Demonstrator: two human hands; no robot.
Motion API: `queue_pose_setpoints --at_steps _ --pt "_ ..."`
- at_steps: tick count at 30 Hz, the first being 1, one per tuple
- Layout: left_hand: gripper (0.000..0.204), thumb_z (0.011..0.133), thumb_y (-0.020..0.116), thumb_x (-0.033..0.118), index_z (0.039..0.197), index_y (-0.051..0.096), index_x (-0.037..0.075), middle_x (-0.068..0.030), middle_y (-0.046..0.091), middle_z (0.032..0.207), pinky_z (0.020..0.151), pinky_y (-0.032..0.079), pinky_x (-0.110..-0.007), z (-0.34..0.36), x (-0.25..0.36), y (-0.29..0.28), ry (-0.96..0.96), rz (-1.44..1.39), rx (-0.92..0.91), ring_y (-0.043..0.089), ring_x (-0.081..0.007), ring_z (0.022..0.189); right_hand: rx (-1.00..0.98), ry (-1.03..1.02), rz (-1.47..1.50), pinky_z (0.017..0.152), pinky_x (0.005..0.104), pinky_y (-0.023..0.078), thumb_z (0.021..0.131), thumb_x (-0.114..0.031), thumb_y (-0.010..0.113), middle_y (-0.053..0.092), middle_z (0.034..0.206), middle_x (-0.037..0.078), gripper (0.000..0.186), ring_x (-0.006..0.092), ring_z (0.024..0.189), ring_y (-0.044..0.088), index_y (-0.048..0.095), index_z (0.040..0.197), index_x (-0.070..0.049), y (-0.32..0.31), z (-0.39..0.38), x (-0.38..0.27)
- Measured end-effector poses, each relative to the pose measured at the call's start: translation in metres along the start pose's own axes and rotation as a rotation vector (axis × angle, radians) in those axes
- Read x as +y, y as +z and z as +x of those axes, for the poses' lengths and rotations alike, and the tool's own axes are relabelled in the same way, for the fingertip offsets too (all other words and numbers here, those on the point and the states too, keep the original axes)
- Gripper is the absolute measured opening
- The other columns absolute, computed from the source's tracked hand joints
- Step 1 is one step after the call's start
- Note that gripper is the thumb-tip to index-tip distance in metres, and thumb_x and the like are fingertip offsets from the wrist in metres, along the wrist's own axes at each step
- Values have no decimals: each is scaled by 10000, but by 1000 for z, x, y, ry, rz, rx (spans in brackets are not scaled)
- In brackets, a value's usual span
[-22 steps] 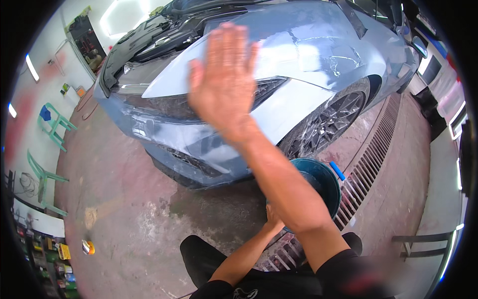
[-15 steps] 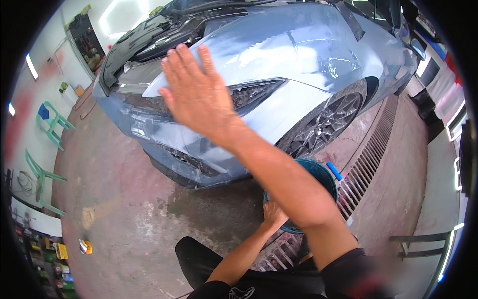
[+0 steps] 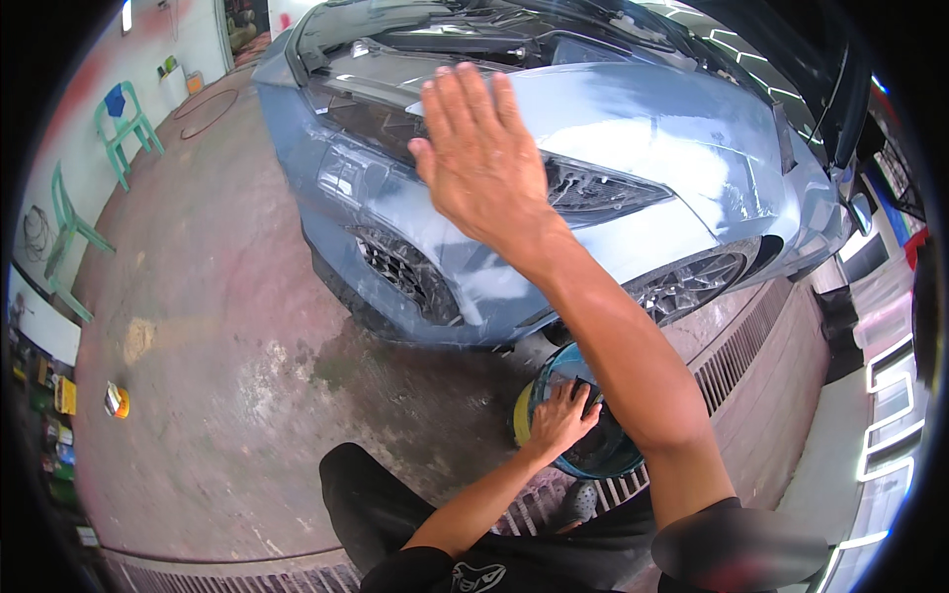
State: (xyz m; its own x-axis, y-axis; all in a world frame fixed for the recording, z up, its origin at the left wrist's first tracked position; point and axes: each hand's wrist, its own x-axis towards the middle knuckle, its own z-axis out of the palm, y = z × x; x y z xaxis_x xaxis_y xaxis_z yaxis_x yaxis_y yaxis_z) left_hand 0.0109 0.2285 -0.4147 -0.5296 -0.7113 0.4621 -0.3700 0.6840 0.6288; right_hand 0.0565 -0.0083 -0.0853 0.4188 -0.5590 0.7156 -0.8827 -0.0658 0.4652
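Note:
My right hand (image 3: 484, 163) is stretched flat, fingers up and thumb out to the left, over the front corner of a grey-blue car (image 3: 633, 109). It covers part of the headlight (image 3: 608, 188); I cannot tell whether the palm touches the bodywork. Patches of the paint look wet and whitish. Lower down, my left hand (image 3: 561, 423) is at a teal bucket (image 3: 554, 371), its fingers closed round a small dark pad (image 3: 590, 397). My right forearm hides part of the bucket's right side.
The front wheel (image 3: 697, 282) stands behind the bucket. A floor grate (image 3: 741, 341) runs along the right. Two green plastic chairs (image 3: 129, 124) are by the left wall. A small yellow-and-white can (image 3: 117, 400) stands on the stained floor. The car's front lid is up.
My left hand was low at the bucket's near side, partly hidden; now it shows over the bucket with the dark pad. The view has shifted, and my right hand stays flat near the headlight.

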Motion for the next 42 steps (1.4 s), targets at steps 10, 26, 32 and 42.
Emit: queue_pose_setpoints --at_steps 10,26,32,42 --pt "507 967 828 445 1279 771 50 -167 743 1216 741 670 -474 -2 4 -1 16 -4 42 769 -361 1052 -127 -52 47 1421 537 214 1210 -410 330 434 1809 95 623 268 1707 330 452 1734 -95 -30 -26 67" --pt "543 978 900 242 1432 715 9 -196 720 1437 1119 549 -421 44 -22 -115 -107 -740 179 705 -314 1287 -126 31 114 1410 568 209 1177 -372 367 479 1766 175 642 334 1695 352 489 1699 -21 -38 -24 83" --pt "672 872 914 170 1485 682 24 -231 689 1494 1153 547 -532 156 -47 -336 353 -98 463 644 -414 1385 -29 303 94 1410 574 185 1187 -354 373 439 1801 154 619 329 1711 327 479 1719 -57 -58 -94 137" --pt "563 957 892 220 1470 718 70 -211 676 1545 1190 517 -451 306 -35 -416 548 172 232 659 -367 1412 182 941 347 1361 544 276 1224 -329 412 513 1713 277 582 447 1636 421 516 1659 43 -37 -297 97"
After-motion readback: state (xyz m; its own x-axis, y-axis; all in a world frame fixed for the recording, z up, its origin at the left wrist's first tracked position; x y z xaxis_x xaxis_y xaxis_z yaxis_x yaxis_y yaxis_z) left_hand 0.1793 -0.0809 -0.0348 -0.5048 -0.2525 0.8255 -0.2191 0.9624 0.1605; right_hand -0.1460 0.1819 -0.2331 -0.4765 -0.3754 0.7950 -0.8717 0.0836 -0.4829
